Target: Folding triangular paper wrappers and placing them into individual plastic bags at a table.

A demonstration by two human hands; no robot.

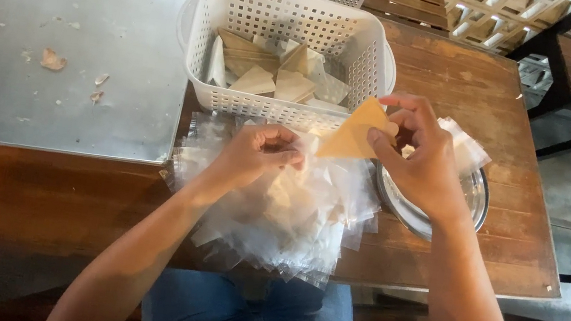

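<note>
The right hand pinches a tan triangular pastry just near of the white basket. The left hand, fingers curled together, grips clear plastic bags. A metal bowl sits right, a steel tray left.

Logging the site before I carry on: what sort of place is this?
Probably a small food-packing workspace: a large metal tray with crumbs, a white basket of triangular pieces, clear bags piled on a wooden table.

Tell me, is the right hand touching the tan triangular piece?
Touching. The head view shows the right hand pinching the tan triangular piece by its upper corner between thumb and fingers, held up over the pile of clear plastic bags.
</note>
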